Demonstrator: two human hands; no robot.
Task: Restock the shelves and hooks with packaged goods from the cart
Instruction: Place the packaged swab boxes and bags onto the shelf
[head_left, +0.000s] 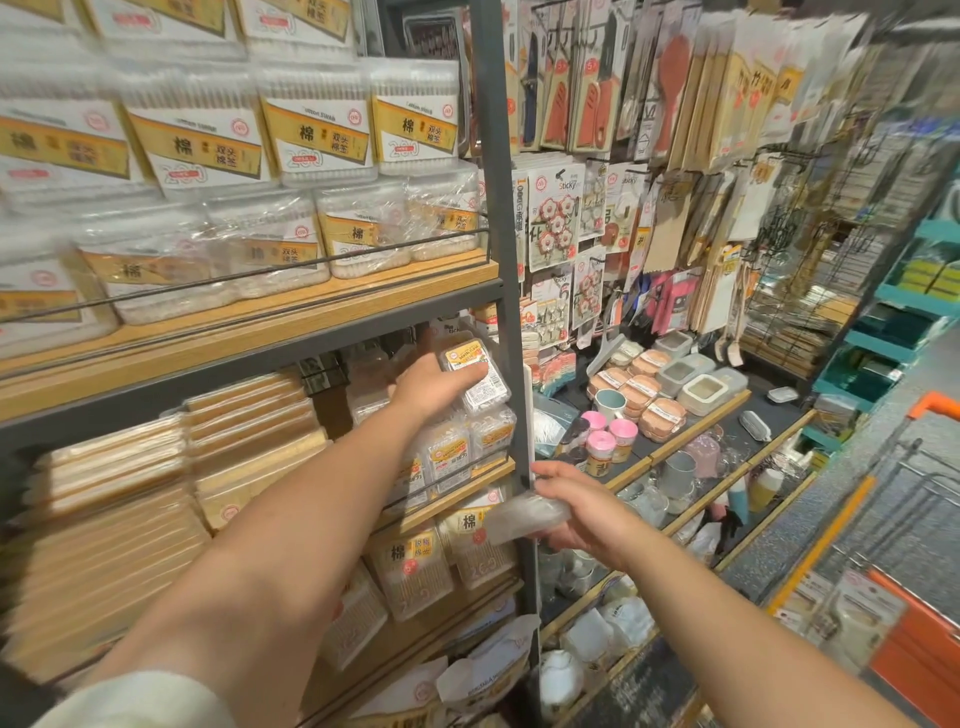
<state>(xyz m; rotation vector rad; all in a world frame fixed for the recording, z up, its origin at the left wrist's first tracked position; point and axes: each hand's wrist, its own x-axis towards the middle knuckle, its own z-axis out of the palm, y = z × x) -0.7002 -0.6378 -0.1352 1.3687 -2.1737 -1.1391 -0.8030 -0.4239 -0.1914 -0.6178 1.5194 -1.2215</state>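
Observation:
My left hand (434, 384) reaches into the second shelf and grips a small clear plastic box with a yellow and white label (475, 376), held above a stack of like boxes (462, 452). My right hand (582, 512) is lower, beside the grey upright post (511, 260), and holds a blurred clear plastic package (524, 514). The orange cart (904, 639) with packaged goods stands at the lower right.
Cotton swab boxes (317, 140) fill the top wooden shelf. Flat tan packs (156, 493) are stacked at the left. To the right hang carded hooks and utensils (561, 218), over sloped shelves of containers and jars (670, 384). Teal racks (904, 322) line the aisle.

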